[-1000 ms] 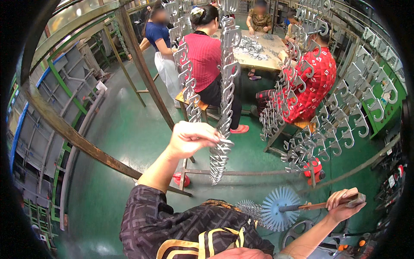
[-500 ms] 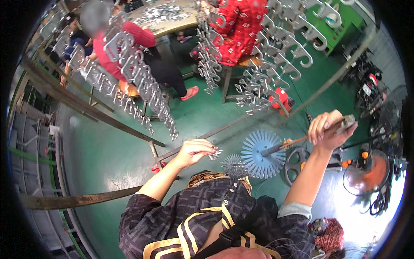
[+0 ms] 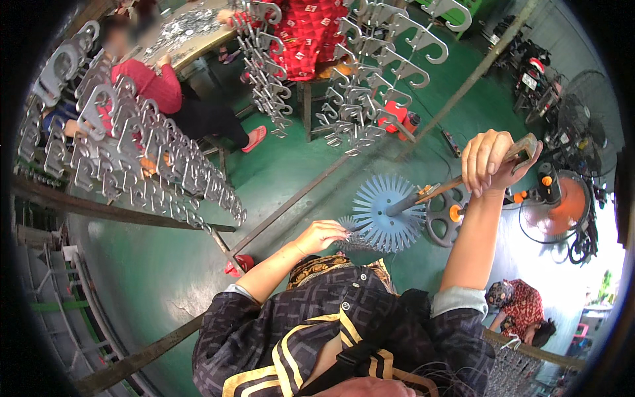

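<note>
Above a green floor [image 3: 278, 165], right hand [image 3: 491, 161] grips a metal handle [image 3: 522, 149]; left hand [image 3: 322, 234] pinches the blue spiked disc [image 3: 388, 213].

hanging metal hooks [image 3: 152, 159], orange fan [image 3: 569, 205], green floor [image 3: 165, 278]

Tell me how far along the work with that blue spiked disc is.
Done: racks of hanging metal hooks already look full. In hand: the right hand grips the handle of the blue spiked disc while the left hand touches its lower spikes, where small metal pieces sit. Left: most spikes look bare.
</note>
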